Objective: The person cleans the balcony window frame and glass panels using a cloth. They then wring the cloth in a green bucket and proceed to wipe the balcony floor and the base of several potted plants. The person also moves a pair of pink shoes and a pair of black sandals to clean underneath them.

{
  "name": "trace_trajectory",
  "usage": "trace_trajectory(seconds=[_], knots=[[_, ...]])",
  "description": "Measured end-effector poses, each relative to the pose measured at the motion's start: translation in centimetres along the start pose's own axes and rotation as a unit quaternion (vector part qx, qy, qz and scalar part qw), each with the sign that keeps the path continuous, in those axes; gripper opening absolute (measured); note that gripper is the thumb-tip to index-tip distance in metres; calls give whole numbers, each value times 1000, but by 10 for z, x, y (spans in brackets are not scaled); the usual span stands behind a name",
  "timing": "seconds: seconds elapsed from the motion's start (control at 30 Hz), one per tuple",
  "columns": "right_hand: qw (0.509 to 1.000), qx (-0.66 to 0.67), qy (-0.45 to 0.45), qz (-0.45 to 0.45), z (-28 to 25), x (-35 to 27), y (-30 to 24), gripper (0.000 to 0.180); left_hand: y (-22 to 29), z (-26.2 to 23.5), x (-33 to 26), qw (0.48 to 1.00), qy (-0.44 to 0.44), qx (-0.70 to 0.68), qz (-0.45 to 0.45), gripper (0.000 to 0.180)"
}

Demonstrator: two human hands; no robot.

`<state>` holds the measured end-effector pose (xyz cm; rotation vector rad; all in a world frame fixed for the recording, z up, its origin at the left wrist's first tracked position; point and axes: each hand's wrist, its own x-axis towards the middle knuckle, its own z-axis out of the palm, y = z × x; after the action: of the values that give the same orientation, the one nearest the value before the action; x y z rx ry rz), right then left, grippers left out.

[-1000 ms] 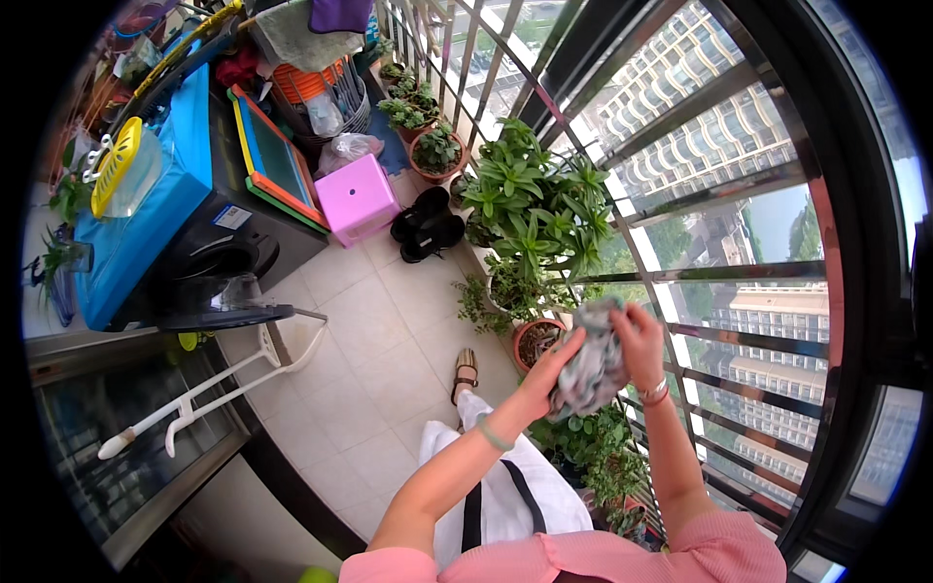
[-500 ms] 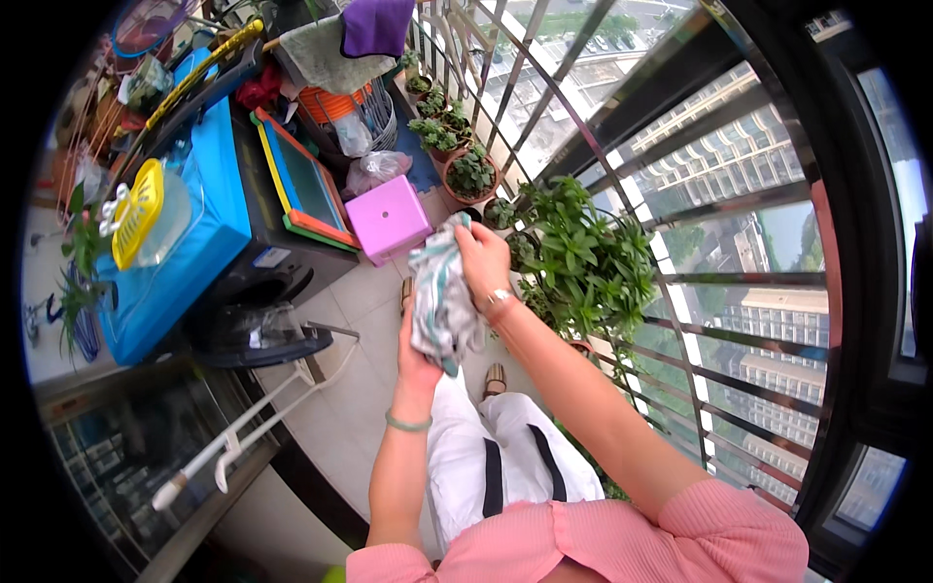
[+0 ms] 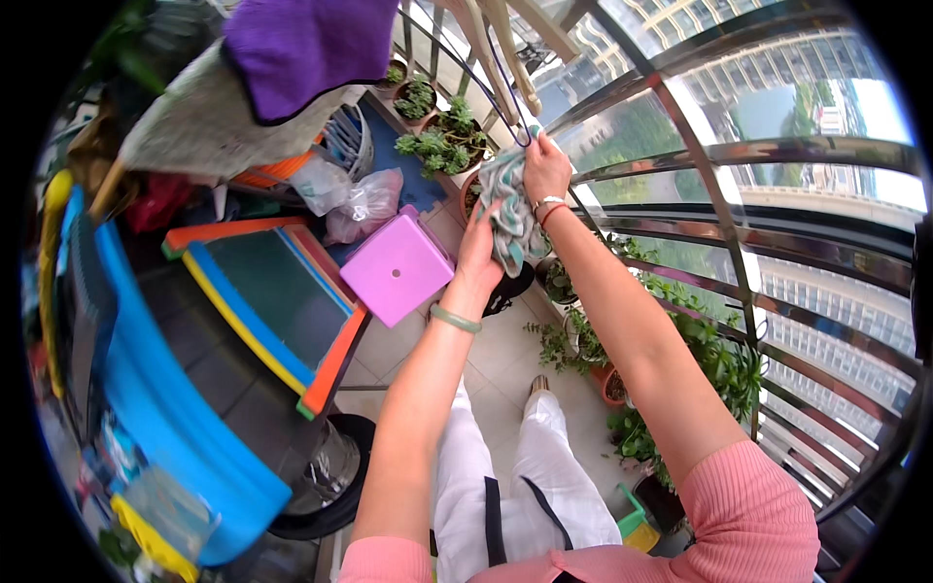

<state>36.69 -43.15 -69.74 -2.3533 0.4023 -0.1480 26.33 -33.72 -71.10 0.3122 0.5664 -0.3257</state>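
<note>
Both hands' fingers grip cloth (image 3: 507,209): left hand (image 3: 481,255), right hand (image 3: 546,167) up by hanger (image 3: 507,92). Loose grip = cloth drops onto plants (image 3: 437,146).

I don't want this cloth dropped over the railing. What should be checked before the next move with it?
1. Left hand grips the striped cloth from below: ok.
2. Right hand holds the cloth's top edge: ok.
3. Cloth is level with the blue hanger loop: ok.
4. Cloth is hooked on the loop: cannot tell.
5. Cloth stays inside the railing: ok.
6. Purple cloth already hanging is apart from the hands: ok.
</note>
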Motion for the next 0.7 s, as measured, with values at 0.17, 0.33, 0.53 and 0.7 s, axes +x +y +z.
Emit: trace_trajectory(seconds=[0.17, 0.33, 0.53, 0.7], knots=[[985, -162, -45, -39, 22, 36, 0, 30, 15, 3, 63, 998, -3, 37, -46, 27], [948, -283, -143, -20, 55, 35, 14, 39, 4, -38, 85, 988, 44, 41, -139, 30], [947, -256, -70, -178, 89, 59, 57, 60, 23, -32, 92, 992, 2, 72, -108, 33], [947, -275, -138, -91, 81, 50, 19, 56, 42, -41, 93, 988, 43, 89, -122, 22]])
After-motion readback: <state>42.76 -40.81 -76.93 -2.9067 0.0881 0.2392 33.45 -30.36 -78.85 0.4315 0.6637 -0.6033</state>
